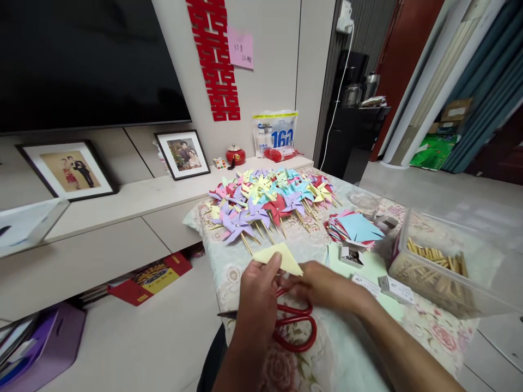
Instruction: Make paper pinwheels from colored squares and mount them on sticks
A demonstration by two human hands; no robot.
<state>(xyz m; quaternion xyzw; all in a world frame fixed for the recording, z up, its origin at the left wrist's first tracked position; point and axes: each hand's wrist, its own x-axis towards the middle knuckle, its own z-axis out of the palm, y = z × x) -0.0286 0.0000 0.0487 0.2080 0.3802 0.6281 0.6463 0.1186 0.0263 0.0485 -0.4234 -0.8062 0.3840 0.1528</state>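
Observation:
A pale yellow folded sheet of paper (288,260) is held above the front of the table. My left hand (261,283) pinches its left side, thumb on top. At its right corner is my right hand (316,280), fingers closed against the lower edge and partly hidden. Red-handled scissors (304,332) lie on the cloth beneath my hands; their dark tip shows left of my left wrist. Beyond the paper stand many paper pinwheels (239,222) on wooden sticks, in purple, red, yellow, blue and pink.
On the right are a stack of coloured paper squares (359,226), an open small box of metal pieces (352,257), more small boxes (396,289) and a clear plastic bin (433,277) of wooden sticks. A floral tablecloth (443,335) covers the table. Behind runs a white cabinet (139,201) with framed photos.

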